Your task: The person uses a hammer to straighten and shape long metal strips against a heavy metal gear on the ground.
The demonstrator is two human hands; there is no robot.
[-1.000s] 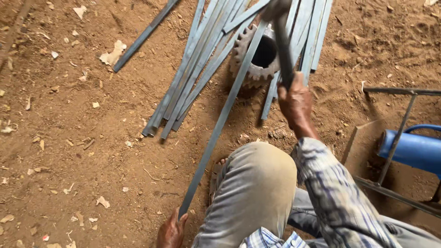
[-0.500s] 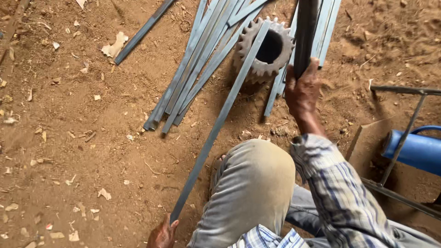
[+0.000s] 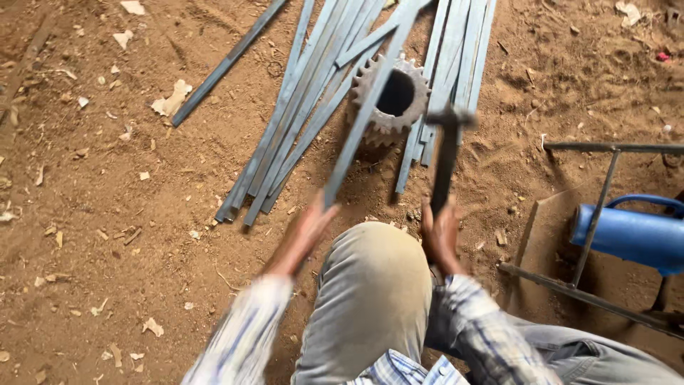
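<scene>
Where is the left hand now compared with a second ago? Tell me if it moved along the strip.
Yes. The left hand slid up the metal strip toward the toothed gear, from beside the knee.

The supporting surface is bare reddish-brown dirt ground [image 3: 107, 235], loose and uneven. A bundle of flat grey metal strips [image 3: 299, 114] lies directly on it, fanned out lengthwise. A single strip [image 3: 228, 60] lies apart to the left. A toothed gear wheel [image 3: 410, 107] rests among the strips. Pale scraps [image 3: 171, 100] are scattered over the dirt. A metal frame [image 3: 591, 214] stands at the right.
</scene>
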